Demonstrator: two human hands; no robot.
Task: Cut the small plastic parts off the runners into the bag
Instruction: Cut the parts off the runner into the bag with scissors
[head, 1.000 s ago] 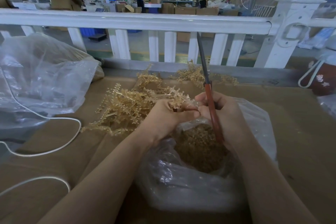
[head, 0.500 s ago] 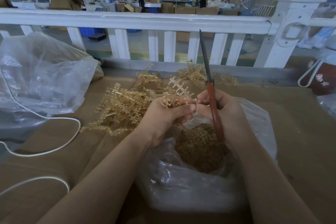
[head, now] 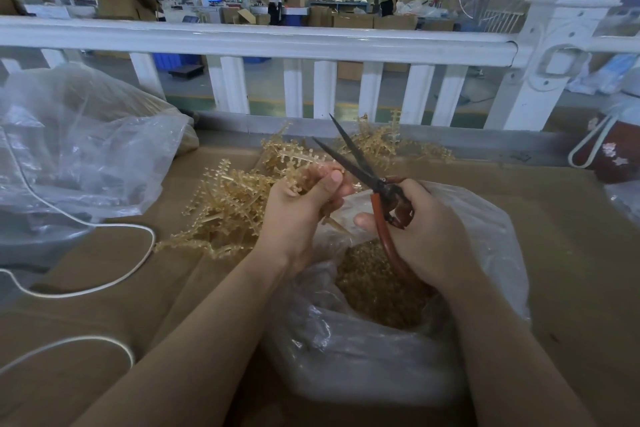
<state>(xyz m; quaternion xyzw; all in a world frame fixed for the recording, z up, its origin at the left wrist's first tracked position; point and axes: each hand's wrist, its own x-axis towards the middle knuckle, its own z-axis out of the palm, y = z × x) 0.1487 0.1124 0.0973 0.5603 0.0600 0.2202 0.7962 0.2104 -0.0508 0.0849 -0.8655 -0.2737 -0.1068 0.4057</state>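
Above the open clear bag (head: pixel 363 350) – its bottom heaped with cut amber parts (head: pixel 377 288) – the left hand (head: pixel 298 215) pinches a runner (head: pixel 301 166) between thumb and curled fingers, holding it just over the bag's mouth. Beside it, the right hand (head: pixel 426 236) grips the red handles of the scissors (head: pixel 360 170), whose 2 dark blades stand spread apart, tips pointing away toward the white railing (head: pixel 259 42). A pile of uncut runners (head: pixel 228 204) lies on the brown table (head: pixel 568 253) behind the left hand – near a second crumpled bag (head: pixel 79 149) and a white cord (head: pixel 104 284).
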